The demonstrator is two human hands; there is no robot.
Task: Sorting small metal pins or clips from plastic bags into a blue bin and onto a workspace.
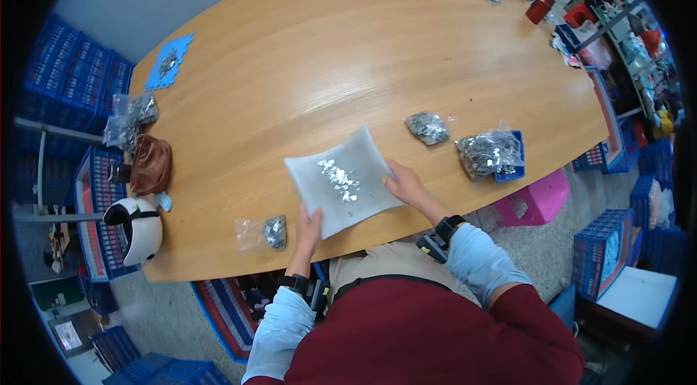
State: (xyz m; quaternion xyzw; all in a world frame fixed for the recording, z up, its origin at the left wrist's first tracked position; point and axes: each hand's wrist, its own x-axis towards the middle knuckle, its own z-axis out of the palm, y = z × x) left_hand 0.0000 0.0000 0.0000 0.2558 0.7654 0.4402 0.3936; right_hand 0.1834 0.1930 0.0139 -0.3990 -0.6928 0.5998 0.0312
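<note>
A pale grey, flexible square sheet is held between my two hands at the near side of the table, its edges curving upward. Small shiny silver pieces lie scattered over its middle. My left hand grips the near-left edge, thumb on top. At the right edge, my right hand is closed on the sheet, with its thumb over the upper side. Fingers under the sheet are hidden. Just left of my left hand rests a small clear bag of silver parts.
Right of the sheet lie another bag of silver parts and a larger one on a blue tray. A brown leather bag and white helmet sit at the left edge. A pink stool stands by the table.
</note>
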